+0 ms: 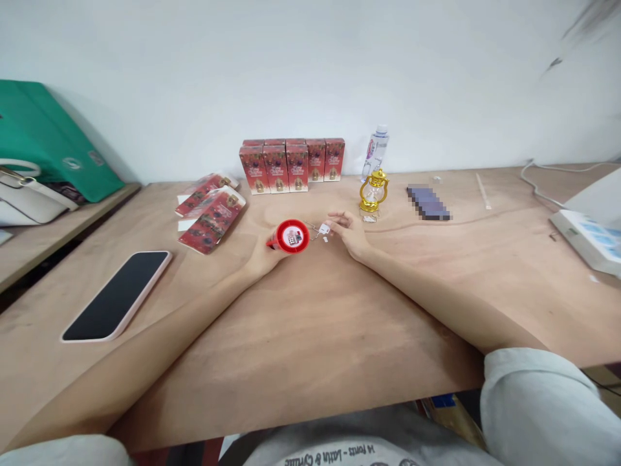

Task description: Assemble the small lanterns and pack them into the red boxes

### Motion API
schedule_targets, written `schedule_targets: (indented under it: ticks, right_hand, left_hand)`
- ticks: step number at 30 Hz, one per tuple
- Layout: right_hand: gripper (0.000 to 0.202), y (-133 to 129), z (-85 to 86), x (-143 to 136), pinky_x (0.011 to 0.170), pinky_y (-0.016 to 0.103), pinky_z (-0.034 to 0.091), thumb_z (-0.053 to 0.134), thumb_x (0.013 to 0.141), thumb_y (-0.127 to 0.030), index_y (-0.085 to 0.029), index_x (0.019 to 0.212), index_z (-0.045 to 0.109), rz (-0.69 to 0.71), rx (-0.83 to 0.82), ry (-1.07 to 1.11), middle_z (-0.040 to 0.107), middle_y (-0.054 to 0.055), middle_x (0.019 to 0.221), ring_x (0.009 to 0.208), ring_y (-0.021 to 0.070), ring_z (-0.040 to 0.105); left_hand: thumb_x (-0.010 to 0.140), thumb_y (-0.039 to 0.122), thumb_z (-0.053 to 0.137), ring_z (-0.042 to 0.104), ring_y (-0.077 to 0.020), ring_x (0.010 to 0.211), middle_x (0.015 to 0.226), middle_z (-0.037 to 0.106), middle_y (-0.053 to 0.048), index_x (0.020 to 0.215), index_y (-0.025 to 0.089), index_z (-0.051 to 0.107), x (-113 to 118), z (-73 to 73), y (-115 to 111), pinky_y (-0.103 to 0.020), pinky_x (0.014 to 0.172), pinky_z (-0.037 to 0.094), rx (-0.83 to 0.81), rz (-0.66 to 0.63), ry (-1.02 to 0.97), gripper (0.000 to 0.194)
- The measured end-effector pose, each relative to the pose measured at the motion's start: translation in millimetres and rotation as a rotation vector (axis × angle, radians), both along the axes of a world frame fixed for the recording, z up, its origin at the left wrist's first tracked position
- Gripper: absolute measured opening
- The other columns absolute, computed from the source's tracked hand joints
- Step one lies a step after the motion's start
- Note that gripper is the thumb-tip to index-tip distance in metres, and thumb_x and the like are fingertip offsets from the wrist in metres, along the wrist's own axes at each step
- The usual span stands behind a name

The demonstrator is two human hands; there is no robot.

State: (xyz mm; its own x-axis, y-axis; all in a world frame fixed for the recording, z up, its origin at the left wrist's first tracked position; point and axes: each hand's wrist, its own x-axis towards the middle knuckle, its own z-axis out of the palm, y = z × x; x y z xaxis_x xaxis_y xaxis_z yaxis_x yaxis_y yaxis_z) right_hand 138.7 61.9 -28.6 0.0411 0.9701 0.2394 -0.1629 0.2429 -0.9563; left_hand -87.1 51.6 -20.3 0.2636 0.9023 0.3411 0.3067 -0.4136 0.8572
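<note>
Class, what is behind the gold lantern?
A clear bottle stands behind the gold lantern; its upper part shows, but the lantern covers part of its base.

On the table (301,336) a phone (116,298) lay at left, flat cartons (212,221) behind it; to their right stood upright boxes (297,168), before them an object (292,237) in the left hand (268,257); farther right, a lantern (372,193) stood in front of a bottle (377,145), the right hand (352,234) between lantern and object
</note>
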Motion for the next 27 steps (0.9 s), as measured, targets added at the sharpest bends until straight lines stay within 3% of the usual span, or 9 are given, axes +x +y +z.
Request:
schedule_targets:
  ticks: [15, 22, 27]
  right_hand:
    - [0.044, -0.9, 2.7, 1.1, 0.076, 0.034, 0.054, 0.083, 0.055, -0.034, -0.022, 0.089, 0.058, 0.015, -0.039, 0.092, 0.066, -0.003, 0.076, 0.071, 0.0133, 0.064]
    - [0.037, -2.4, 4.0, 1.7, 0.078, 0.033, 0.053, 0.079, 0.059, -0.03, -0.021, 0.091, 0.062, 0.03, -0.024, 0.073, 0.068, -0.002, 0.079, 0.072, 0.0127, 0.063]
    - [0.026, -2.2, 4.4, 0.3, 0.08, 0.034, 0.052, 0.077, 0.06, -0.033, -0.021, 0.081, 0.069, 0.014, -0.039, 0.036, 0.071, 0.001, 0.082, 0.077, 0.0144, 0.063]
  left_hand:
    - [0.052, 0.036, 0.084, 0.066, -0.0275, 0.098, 0.099, 0.074, -0.007, 0.087, 0.017, 0.068, 2.4, 12.8, -8.5, -0.043, 0.092, 0.053, -0.031, 0.031, 0.0, 0.043]
    - [0.053, 0.036, 0.083, 0.066, -0.0273, 0.098, 0.1, 0.074, -0.007, 0.088, 0.018, 0.068, 1.6, 12.0, -8.7, -0.043, 0.092, 0.052, -0.028, 0.02, 0.001, 0.043]
    - [0.05, 0.034, 0.084, 0.066, -0.0282, 0.1, 0.1, 0.074, -0.007, 0.086, 0.018, 0.068, 2.5, 12.4, -8.7, -0.045, 0.094, 0.051, -0.032, 0.031, -0.012, 0.042]
